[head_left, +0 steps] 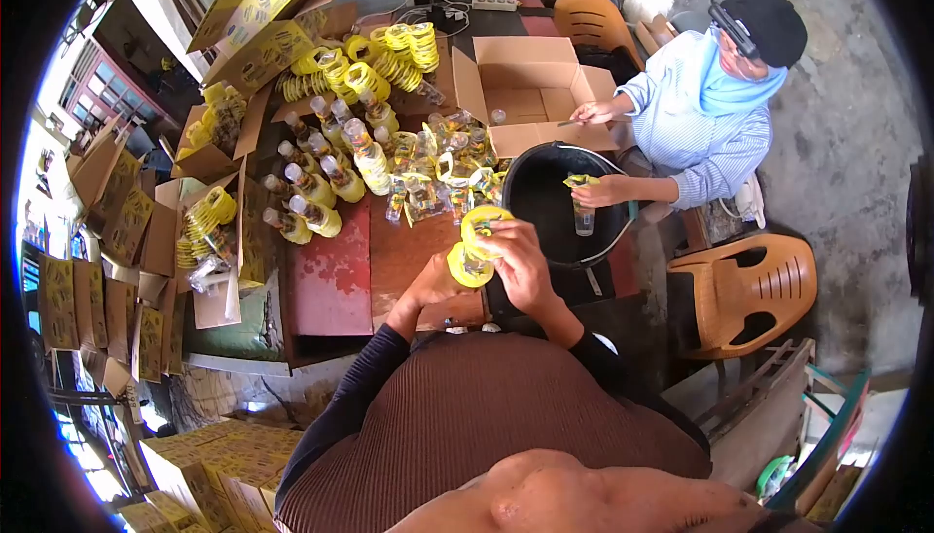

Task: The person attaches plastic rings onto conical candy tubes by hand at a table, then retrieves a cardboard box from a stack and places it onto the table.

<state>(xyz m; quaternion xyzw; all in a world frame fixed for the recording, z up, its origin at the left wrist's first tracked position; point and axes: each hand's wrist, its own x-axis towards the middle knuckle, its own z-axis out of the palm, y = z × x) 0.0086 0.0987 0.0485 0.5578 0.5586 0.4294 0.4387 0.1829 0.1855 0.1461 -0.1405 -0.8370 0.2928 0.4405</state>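
In front of my chest, my left hand (435, 282) is closed around a clear plastic cup with a yellow rim (471, 268), held tilted. A yellow ring (484, 230) is pinched in the fingers of my right hand (522, 263), right over the cup and overlapping it in this view. Beyond my hands lies a heap of clear cups with yellow print (443, 168). To its left, upright stacks of clear cups with yellow bases (321, 178) stand on the table (336, 266).
Piled yellow rings (365, 66) lie at the back. An open cardboard box (530, 95) stands behind a black bucket (520, 217). Across from me a person (705, 120) holds a clear cup (584, 217) over the bucket. Printed cartons (126, 212) crowd the left; an orange chair (754, 295) stands right.
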